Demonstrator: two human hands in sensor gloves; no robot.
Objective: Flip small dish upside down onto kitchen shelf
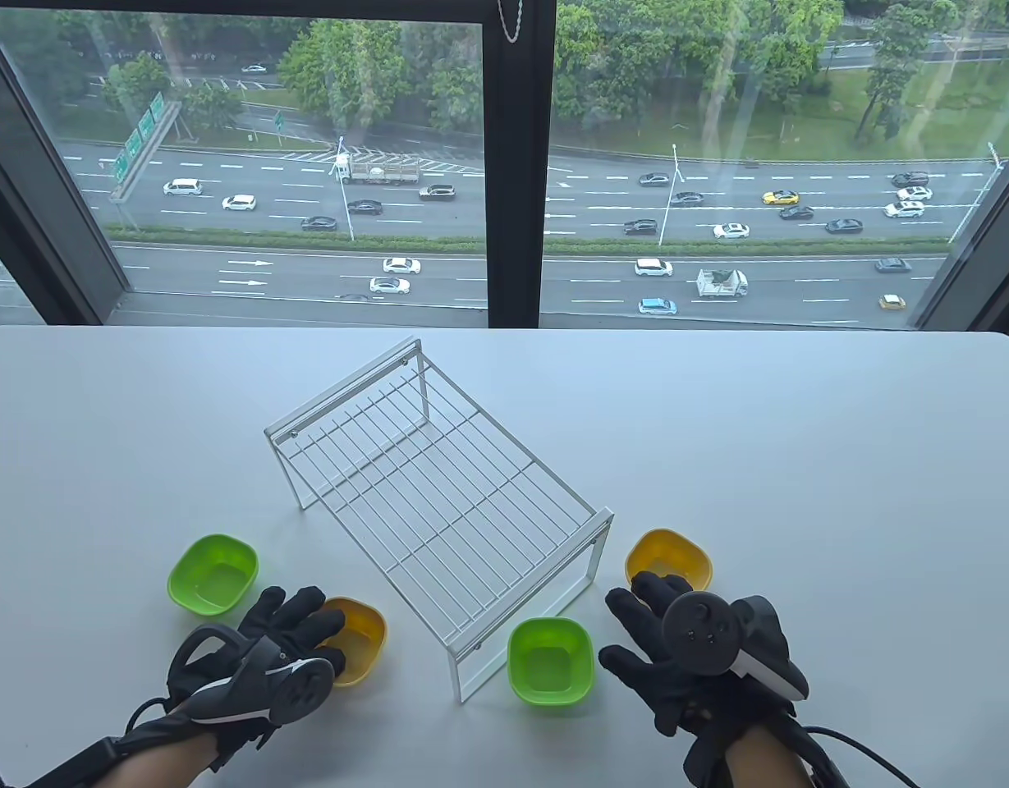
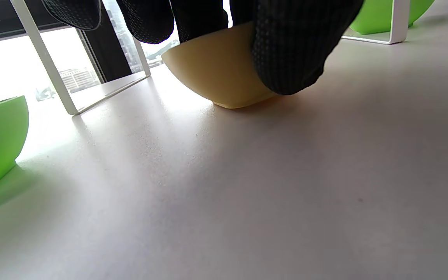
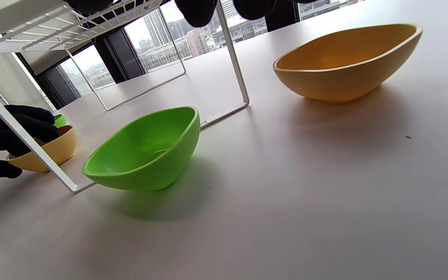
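Partly, the left hand [image 1: 258,648] hides the yellow dish [image 1: 360,640] it touches.

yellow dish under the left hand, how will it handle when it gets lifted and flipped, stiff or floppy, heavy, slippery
The yellow dish looks like thin moulded plastic that holds its shape, so probably stiff and light. Its smooth curved wall may be a little slippery, though the left hand wears a textured glove. It stands on a narrow base under a wide rim, so pressing one side could tip it.
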